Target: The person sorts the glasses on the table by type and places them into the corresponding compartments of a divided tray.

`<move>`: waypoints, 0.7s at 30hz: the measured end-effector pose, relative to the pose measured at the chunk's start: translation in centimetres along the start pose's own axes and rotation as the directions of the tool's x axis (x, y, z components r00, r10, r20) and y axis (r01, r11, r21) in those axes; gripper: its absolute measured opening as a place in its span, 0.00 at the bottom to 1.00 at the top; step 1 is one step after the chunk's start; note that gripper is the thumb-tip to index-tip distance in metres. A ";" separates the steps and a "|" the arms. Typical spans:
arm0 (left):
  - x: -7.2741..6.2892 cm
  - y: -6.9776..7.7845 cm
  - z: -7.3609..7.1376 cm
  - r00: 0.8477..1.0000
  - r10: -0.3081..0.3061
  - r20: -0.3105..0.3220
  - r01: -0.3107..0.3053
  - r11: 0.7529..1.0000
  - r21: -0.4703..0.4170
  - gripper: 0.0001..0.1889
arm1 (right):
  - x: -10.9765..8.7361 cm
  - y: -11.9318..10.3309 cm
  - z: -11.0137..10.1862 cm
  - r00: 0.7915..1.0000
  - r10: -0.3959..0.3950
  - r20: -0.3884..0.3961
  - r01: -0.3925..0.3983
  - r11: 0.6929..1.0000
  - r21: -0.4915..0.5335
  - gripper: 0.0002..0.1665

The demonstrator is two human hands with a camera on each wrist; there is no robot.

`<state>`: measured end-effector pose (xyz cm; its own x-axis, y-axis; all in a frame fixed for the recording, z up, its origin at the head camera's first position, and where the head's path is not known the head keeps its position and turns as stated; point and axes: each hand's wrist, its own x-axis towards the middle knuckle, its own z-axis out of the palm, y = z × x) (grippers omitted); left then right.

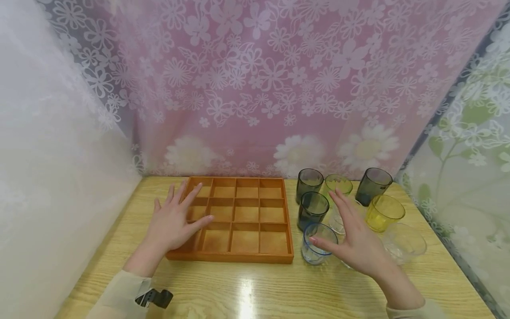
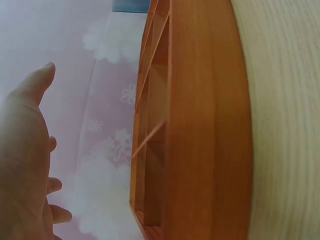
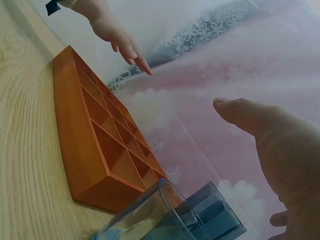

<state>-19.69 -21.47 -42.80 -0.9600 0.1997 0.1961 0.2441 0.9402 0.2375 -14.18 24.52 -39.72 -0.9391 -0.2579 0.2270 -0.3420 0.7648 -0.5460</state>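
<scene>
My left hand [image 1: 171, 223] is spread with straight fingers above the left side of a wooden divided tray [image 1: 259, 258]. The left wrist view shows that hand raised beside the tray wall [image 2: 207, 120], holding nothing. Over the glasses on the right hovers my right hand [image 1: 358, 248], thumb and fingers apart, with nothing in its grasp. Its thumb overlaps a clear glass with a blue rim [image 1: 312, 256] in the head view. Behind that stand dark grey glasses [image 1: 312, 212] and a green glass [image 1: 334, 180]. The hand partly hides a clear glass [image 1: 336, 223].
To the right of my right hand are a yellow glass [image 1: 384, 215] and a clear glass [image 1: 406, 243]. Another dark grey glass [image 1: 372, 186] stands at the back. Flowered curtains [image 1: 247, 88] close in the wooden table [image 1: 215, 288] behind and at the sides.
</scene>
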 end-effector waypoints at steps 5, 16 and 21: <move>-0.6 -0.7 0.3 1.000 -0.023 0.000 0.023 0.999 -0.041 0.52 | -0.2 0.0 0.5 0.999 0.039 -0.010 -0.038 0.997 0.066 0.72; -1.6 -2.5 2.0 0.994 -0.082 -0.074 0.072 0.989 -0.125 0.52 | -1.1 0.1 1.7 0.996 0.088 -0.020 -0.082 0.977 0.198 0.74; -2.3 -3.2 2.7 0.987 -0.129 -0.095 0.109 0.975 -0.196 0.51 | -1.4 0.3 2.4 0.994 0.095 -0.046 -0.082 0.972 0.220 0.74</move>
<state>-18.67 -24.20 -46.53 -0.9662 0.0493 0.2529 0.1601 0.8840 0.4392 -13.04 23.64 -42.14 -0.9648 -0.1570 0.2109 -0.2622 0.6350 -0.7266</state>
